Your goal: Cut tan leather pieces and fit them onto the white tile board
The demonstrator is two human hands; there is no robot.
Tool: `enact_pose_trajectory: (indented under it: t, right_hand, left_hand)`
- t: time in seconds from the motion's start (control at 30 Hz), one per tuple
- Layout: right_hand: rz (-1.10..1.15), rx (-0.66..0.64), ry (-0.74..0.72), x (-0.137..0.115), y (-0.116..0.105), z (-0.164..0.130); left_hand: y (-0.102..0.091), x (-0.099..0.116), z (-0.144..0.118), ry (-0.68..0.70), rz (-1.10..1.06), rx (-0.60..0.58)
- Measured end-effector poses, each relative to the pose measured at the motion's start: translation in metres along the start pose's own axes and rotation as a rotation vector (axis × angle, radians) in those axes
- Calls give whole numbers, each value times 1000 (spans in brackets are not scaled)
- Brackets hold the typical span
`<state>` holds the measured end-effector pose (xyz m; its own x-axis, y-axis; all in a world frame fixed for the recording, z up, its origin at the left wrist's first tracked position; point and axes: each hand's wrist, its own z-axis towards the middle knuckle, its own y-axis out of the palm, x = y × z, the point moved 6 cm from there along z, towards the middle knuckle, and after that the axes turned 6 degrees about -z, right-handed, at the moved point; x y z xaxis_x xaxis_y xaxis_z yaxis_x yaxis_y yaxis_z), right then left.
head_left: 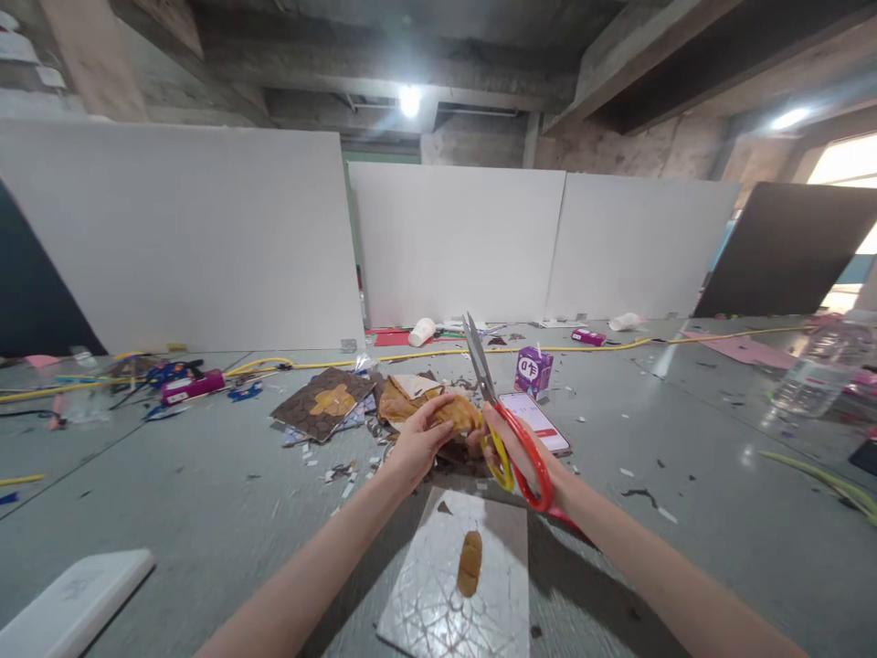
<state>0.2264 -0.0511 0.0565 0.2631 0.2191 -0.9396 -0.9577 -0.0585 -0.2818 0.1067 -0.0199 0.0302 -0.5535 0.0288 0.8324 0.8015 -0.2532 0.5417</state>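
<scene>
Scissors (511, 429) with red and yellow handles are sitting in the right hand (524, 452), whose fingers are running through the loops and closing around them. Their blades are pointing up and away, pressed together or nearly so, and meeting the right edge of a golden paper scrap (458, 413). That scrap is hanging above the grey table (206, 512), in the middle of the view, and the left hand (417, 445) is pinching it between thumb and fingertips.

Below the hands, a silvery patterned sheet (425, 594) is lying flat on the table, with a small golden cut-out (470, 563) resting on it. Behind the hands, a heap of brown and golden paper (404, 395) is spreading out, and a dark brown sheet (322, 402) with a golden shape is lying just to its left. A phone (538, 422) with a lit screen is lying just beyond the right hand, near a purple carton (533, 370). Paper bits are lying scattered about the table, and a yellow cable (603, 347) is running across the far side.
</scene>
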Motion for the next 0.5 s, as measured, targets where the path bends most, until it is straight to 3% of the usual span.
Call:
enact_pose_trajectory:
  t: [0.1, 0.27, 0.5]
  right_hand:
    - [-7, -64, 49, 11, 5, 4]
    - [-166, 79, -59, 8, -3, 6]
    - [-250, 208, -128, 15, -10, 9]
  left_hand:
    - [-2, -2, 1, 62, 65, -39]
    - [1, -2, -2, 155, 245, -102]
    - [6, -5, -8, 113, 352, -102]
